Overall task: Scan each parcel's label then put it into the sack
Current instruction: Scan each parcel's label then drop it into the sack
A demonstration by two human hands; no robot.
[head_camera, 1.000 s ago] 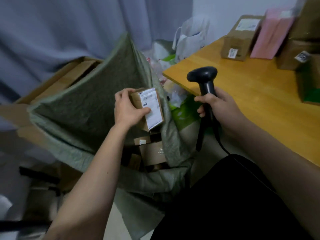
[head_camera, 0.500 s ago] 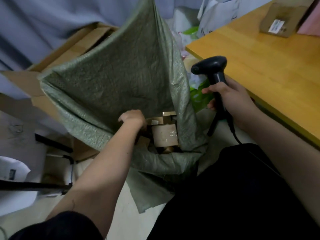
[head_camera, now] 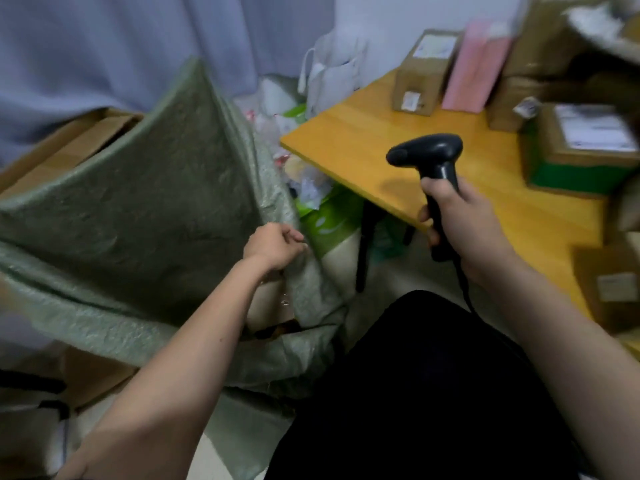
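A black barcode scanner (head_camera: 429,157) is gripped by its handle in the right hand (head_camera: 460,230), held over the edge of the wooden table (head_camera: 349,147) where several labelled parcels (head_camera: 420,72) are stacked — a pink packet (head_camera: 476,69) stands among them. The left hand (head_camera: 273,245) is seen above the mouth of the green woven sack (head_camera: 138,202), its fingers loosely curled and nothing held — brown parcels can be made out inside the sack (head_camera: 273,306), below the wrist.

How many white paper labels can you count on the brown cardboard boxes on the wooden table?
5: two on the far box, one curled, one on the green-banded box, one nearest. Blur may hide others.
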